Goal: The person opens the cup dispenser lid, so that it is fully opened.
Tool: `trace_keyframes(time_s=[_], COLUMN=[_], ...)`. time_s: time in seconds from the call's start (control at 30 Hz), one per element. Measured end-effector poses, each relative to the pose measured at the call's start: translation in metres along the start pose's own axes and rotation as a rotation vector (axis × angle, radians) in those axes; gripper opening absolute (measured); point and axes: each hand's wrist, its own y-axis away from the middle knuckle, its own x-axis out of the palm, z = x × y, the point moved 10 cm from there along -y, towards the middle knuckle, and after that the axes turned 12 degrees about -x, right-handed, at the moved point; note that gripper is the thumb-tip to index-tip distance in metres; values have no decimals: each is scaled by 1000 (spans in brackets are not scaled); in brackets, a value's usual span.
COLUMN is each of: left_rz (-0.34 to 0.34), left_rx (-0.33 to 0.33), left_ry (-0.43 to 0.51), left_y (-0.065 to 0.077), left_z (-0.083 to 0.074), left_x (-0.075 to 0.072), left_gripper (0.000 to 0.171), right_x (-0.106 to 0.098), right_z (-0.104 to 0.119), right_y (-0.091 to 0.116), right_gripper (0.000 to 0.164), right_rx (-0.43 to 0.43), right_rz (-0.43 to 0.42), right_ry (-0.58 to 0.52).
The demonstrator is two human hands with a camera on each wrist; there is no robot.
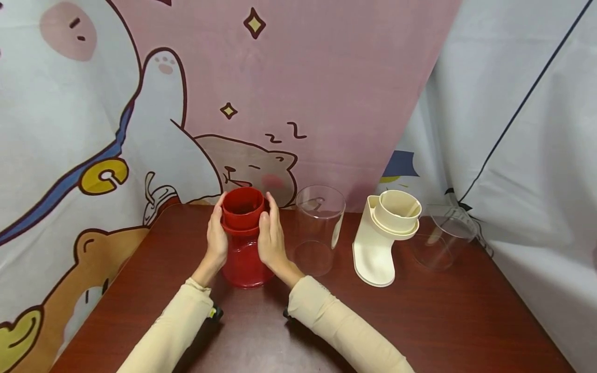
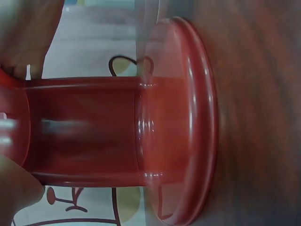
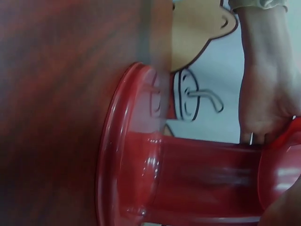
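Upright before me is a red plastic stand (image 1: 246,259), with a round open collar on top, a hollowed column and a wide rounded foot. My left hand (image 1: 217,235) holds it from the left, just under the collar. From the opposite side my right hand (image 1: 274,239) grips it, thumb along the front. In the left wrist view the column of the red stand (image 2: 89,132) shows from the front, a thumb at its lower left. The right wrist view has its foot (image 3: 120,150) close over the tabletop, with the left hand (image 3: 265,101) behind the column.
Right of the red stand is a clear cylinder (image 1: 318,233). Beyond it stands a cream plastic stand (image 1: 380,248) of similar shape. A second clear cylinder (image 1: 440,241) is at the far right, tilted in this view. Printed cloth (image 1: 345,88) hangs behind the brown table (image 1: 443,321).
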Motion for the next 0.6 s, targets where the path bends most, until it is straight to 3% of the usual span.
trace_keyframes(time_s=[0.23, 0.6], left_rz=[38, 61], left_rx=[17, 11], left_ry=[8, -60], left_y=[-23, -23], left_z=[5, 2], left_x=[2, 3], left_gripper=[52, 53], right_x=[6, 4], right_z=[-22, -22], right_y=[-11, -10], right_gripper=[60, 57], right_rx=[48, 124], right_rz=[18, 26], right_ry=[-19, -8])
